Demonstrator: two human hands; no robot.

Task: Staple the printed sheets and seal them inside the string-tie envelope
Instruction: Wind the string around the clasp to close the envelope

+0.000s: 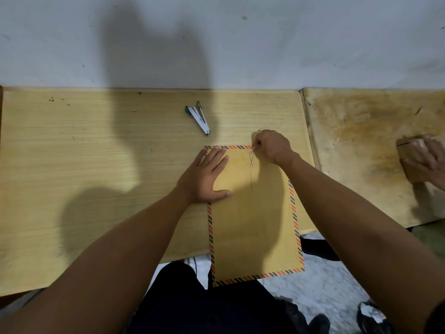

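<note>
I am looking down at the envelope (252, 220), which is lying flat on the tabletop (96, 165) with its near end hanging over the front edge above my lap. It is closed, so I cannot tell whether the sheets are inside. My left hand (204, 177) is pressing flat on its upper left part, fingers straight and spread. My right hand (271, 147) is clenching into a pinch at the top edge, grasping the thin string (251, 159), which is running down between two small round fasteners; how far it is wound is too fine for me to make out. My right forearm is covering part of the envelope's right border. The envelope is showing plain mustard-brown paper with a red and dark blue striped border. The stapler (198, 116) is lying well apart, further back on the tabletop. At the right edge another person's hand (426, 160) is resting on a brown block, blurred and cut off.
</note>
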